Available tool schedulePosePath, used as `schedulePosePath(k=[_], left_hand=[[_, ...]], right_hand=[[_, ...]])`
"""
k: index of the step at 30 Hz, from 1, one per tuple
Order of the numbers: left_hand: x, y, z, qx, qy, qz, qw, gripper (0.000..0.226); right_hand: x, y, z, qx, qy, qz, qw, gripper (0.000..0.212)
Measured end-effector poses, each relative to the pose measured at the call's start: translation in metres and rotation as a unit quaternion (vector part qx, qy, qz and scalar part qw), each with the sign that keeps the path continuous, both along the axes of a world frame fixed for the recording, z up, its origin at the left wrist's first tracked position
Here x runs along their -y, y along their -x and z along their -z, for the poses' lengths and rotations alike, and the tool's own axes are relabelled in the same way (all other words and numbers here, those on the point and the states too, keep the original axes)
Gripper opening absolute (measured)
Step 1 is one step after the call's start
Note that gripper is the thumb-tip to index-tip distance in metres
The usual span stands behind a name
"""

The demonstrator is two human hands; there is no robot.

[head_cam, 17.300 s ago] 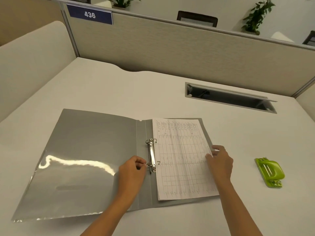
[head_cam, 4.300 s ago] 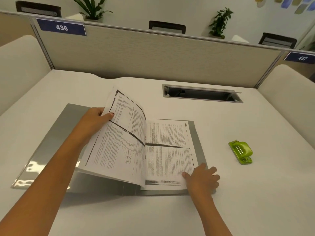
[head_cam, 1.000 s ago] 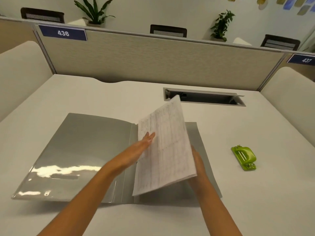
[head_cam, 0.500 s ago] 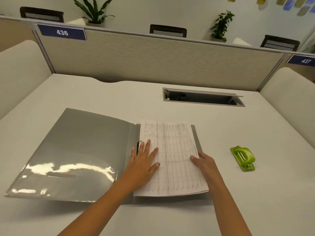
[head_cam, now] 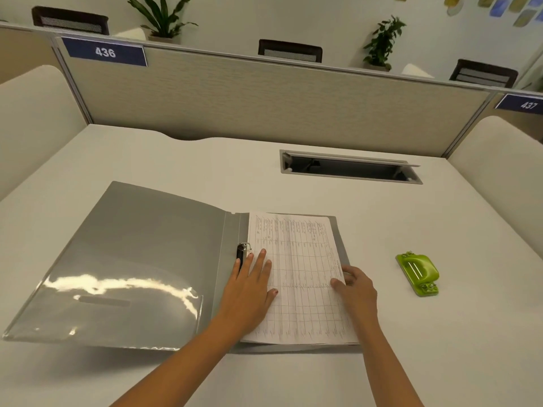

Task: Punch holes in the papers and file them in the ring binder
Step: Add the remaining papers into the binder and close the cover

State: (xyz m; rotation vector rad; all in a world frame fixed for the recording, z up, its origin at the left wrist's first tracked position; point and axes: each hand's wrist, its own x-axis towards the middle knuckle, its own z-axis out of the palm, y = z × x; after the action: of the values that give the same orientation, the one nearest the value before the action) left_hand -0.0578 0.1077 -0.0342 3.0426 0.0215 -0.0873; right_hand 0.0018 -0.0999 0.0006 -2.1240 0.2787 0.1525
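Note:
A grey ring binder [head_cam: 132, 259] lies open on the white desk, its left cover slightly raised at the near edge. A stack of printed papers [head_cam: 299, 259] with a table grid lies flat on the binder's right half, beside the metal ring mechanism [head_cam: 242, 251]. My left hand [head_cam: 249, 286] presses flat on the papers' left edge next to the rings, fingers straight. My right hand [head_cam: 357, 289] rests on the papers' right edge with fingers bent over it. A green hole punch [head_cam: 418, 273] sits on the desk to the right, apart from both hands.
A recessed cable tray [head_cam: 349, 167] is set into the white desk [head_cam: 176, 160] behind the binder. Beige partition panels [head_cam: 264, 104] close the desk at the back and sides. Chairs and plants stand beyond the partition.
The papers, tilted up in both hands a second ago, now lie flat on the binder's right half. My left hand has settled flat on their left edge.

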Motion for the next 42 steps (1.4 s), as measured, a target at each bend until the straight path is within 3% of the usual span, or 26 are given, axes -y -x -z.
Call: schedulePosePath(k=[6, 9, 11, 14, 16, 18, 21, 25, 32, 35, 38, 42], left_hand=[[0.001, 0.001, -0.001, 0.036, 0.020, -0.003, 0.999, 0.059], [0.000, 0.002, 0.002, 0.048, 0.025, 0.005, 0.999, 0.063], [-0.001, 0.003, 0.003, 0.038, 0.029, 0.003, 0.999, 0.077], [-0.005, 0.002, 0.010, 0.030, 0.037, -0.005, 0.999, 0.085], [-0.006, 0.002, 0.007, 0.076, 0.111, 0.009, 0.991, 0.083], [-0.005, 0.006, -0.002, 0.103, 0.190, -0.018, 0.976, 0.069], [-0.016, 0.010, -0.010, 0.099, 0.263, -0.076, 0.957, 0.055], [-0.033, 0.009, -0.018, 0.115, 0.318, -0.073, 0.938, 0.045], [-0.078, 0.021, -0.034, 0.208, 0.212, -0.168, 0.940, 0.045], [-0.100, 0.026, -0.054, 0.253, 0.105, -0.230, 0.934, 0.042], [-0.122, 0.031, -0.077, 0.285, 0.035, -0.299, 0.910, 0.037], [-0.145, 0.035, -0.094, 0.272, 0.015, -0.367, 0.889, 0.034]], right_hand=[[-0.040, 0.016, 0.014, 0.167, 0.163, 0.002, 0.972, 0.042], [-0.059, 0.024, 0.020, 0.282, 0.287, -0.065, 0.913, 0.040], [-0.074, 0.029, 0.021, 0.333, 0.298, -0.122, 0.886, 0.037], [-0.095, 0.034, 0.034, 0.299, 0.235, -0.193, 0.904, 0.044], [-0.100, 0.036, 0.048, 0.260, 0.212, -0.234, 0.913, 0.053], [-0.100, 0.038, 0.061, 0.217, 0.211, -0.256, 0.918, 0.060], [-0.099, 0.041, 0.068, 0.224, 0.242, -0.245, 0.912, 0.072], [-0.099, 0.039, 0.070, 0.229, 0.292, -0.239, 0.897, 0.057], [-0.099, 0.036, 0.076, 0.215, 0.316, -0.253, 0.889, 0.054], [-0.099, 0.037, 0.076, 0.219, 0.304, -0.247, 0.894, 0.055], [-0.104, 0.037, 0.066, 0.212, 0.229, -0.220, 0.924, 0.046], [-0.126, 0.036, 0.035, 0.199, 0.107, -0.159, 0.961, 0.020]])
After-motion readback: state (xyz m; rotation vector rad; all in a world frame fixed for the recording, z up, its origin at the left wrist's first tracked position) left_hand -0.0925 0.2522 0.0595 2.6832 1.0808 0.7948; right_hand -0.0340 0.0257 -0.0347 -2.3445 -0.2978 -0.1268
